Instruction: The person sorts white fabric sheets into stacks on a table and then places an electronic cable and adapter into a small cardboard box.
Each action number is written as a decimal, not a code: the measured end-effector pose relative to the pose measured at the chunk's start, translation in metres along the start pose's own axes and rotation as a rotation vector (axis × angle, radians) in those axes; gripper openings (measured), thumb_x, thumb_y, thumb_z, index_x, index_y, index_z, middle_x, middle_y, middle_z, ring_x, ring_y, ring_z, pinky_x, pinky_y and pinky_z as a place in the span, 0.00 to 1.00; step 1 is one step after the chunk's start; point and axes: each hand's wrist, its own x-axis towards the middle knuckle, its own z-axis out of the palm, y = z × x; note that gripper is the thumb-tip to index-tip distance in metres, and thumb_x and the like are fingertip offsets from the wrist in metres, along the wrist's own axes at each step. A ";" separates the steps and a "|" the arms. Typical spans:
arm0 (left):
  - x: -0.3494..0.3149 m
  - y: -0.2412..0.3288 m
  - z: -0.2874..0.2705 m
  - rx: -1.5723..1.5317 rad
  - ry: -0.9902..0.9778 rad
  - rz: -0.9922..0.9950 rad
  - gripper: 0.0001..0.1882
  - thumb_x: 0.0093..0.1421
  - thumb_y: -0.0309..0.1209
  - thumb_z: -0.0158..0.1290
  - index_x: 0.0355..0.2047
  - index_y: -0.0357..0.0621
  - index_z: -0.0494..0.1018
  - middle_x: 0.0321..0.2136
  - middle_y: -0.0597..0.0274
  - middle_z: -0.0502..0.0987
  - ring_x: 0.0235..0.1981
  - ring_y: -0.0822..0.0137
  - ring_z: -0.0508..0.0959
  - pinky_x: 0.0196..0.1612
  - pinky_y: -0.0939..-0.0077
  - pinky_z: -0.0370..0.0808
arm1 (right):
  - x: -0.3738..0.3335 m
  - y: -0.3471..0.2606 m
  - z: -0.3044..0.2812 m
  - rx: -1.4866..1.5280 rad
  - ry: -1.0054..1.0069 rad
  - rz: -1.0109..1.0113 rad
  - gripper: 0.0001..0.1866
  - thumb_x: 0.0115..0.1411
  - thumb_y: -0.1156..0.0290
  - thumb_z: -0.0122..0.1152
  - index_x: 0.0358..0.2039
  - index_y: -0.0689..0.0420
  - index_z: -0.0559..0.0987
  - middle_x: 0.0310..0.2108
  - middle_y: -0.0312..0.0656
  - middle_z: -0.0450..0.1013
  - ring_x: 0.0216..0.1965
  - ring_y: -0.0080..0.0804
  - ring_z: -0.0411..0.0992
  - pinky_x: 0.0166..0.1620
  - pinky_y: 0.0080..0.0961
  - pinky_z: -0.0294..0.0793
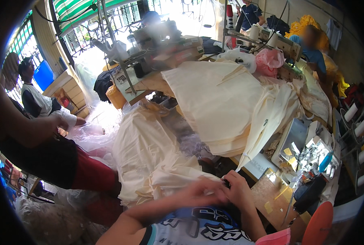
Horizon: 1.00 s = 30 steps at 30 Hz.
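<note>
Sunlit sewing workshop, with a cream cloth stack spread over the worktop.
One tapering cream panel lies ahead and rightward of the person, its long axis slanting down leftward to a narrow tip at the right hand, the nearer one. That hand's fingers curl by a small dark item; the left hand is close beside it but blurred, so I cannot tell whether either is clamped on anything. A sewing machine stands farther right.
</note>
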 end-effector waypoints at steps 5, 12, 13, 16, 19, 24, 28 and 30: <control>0.067 0.016 0.121 -0.321 -0.811 0.270 0.16 0.63 0.37 0.53 0.43 0.35 0.70 0.38 0.49 0.73 0.39 0.53 0.74 0.42 0.61 0.71 | 0.001 0.001 0.008 0.005 0.033 -0.019 0.08 0.50 0.77 0.65 0.30 0.62 0.76 0.30 0.46 0.69 0.32 0.49 0.72 0.35 0.37 0.71; 0.070 0.025 0.179 -0.659 -0.696 0.318 0.19 0.62 0.41 0.57 0.32 0.34 0.72 0.29 0.51 0.71 0.32 0.55 0.74 0.34 0.62 0.69 | -0.007 0.001 0.007 -0.019 0.080 0.013 0.08 0.50 0.76 0.66 0.28 0.63 0.75 0.28 0.46 0.69 0.30 0.48 0.71 0.33 0.36 0.70; 0.070 0.025 0.177 -0.626 -0.729 0.315 0.19 0.62 0.42 0.56 0.32 0.34 0.72 0.28 0.51 0.71 0.32 0.55 0.74 0.34 0.62 0.69 | -0.009 0.002 0.007 -0.013 0.083 0.010 0.08 0.50 0.76 0.66 0.28 0.63 0.76 0.28 0.46 0.69 0.30 0.48 0.71 0.33 0.36 0.70; 0.067 0.021 0.167 -0.566 -0.795 0.306 0.22 0.61 0.46 0.56 0.31 0.33 0.72 0.27 0.49 0.71 0.31 0.53 0.74 0.33 0.61 0.68 | -0.009 0.003 0.007 -0.006 0.096 -0.001 0.08 0.50 0.76 0.66 0.29 0.63 0.76 0.28 0.46 0.69 0.30 0.48 0.71 0.33 0.36 0.70; 0.064 0.019 0.168 -0.549 -0.754 0.335 0.26 0.60 0.50 0.56 0.28 0.33 0.72 0.24 0.47 0.72 0.29 0.49 0.73 0.33 0.59 0.67 | -0.005 0.000 0.007 -0.009 0.076 -0.025 0.07 0.50 0.77 0.66 0.29 0.63 0.76 0.28 0.46 0.69 0.30 0.48 0.71 0.33 0.36 0.70; 0.060 0.020 0.168 -0.478 -0.603 0.384 0.28 0.59 0.53 0.54 0.26 0.33 0.73 0.23 0.45 0.72 0.29 0.43 0.71 0.34 0.54 0.67 | 0.001 -0.001 0.006 0.002 0.062 -0.011 0.07 0.50 0.77 0.65 0.29 0.62 0.76 0.28 0.46 0.69 0.31 0.48 0.71 0.34 0.36 0.70; 0.069 0.018 0.161 -0.440 -0.763 0.413 0.28 0.60 0.53 0.53 0.32 0.33 0.75 0.28 0.45 0.74 0.33 0.44 0.74 0.38 0.56 0.68 | -0.002 0.002 0.010 -0.004 0.062 -0.014 0.07 0.50 0.77 0.66 0.29 0.62 0.76 0.28 0.46 0.69 0.31 0.48 0.72 0.34 0.36 0.71; 0.065 0.016 0.166 -0.559 -0.658 0.448 0.29 0.61 0.53 0.53 0.36 0.32 0.75 0.31 0.44 0.75 0.36 0.44 0.74 0.41 0.56 0.69 | -0.004 0.007 0.014 -0.001 0.076 -0.032 0.08 0.50 0.76 0.66 0.29 0.62 0.76 0.28 0.46 0.69 0.31 0.48 0.72 0.34 0.36 0.71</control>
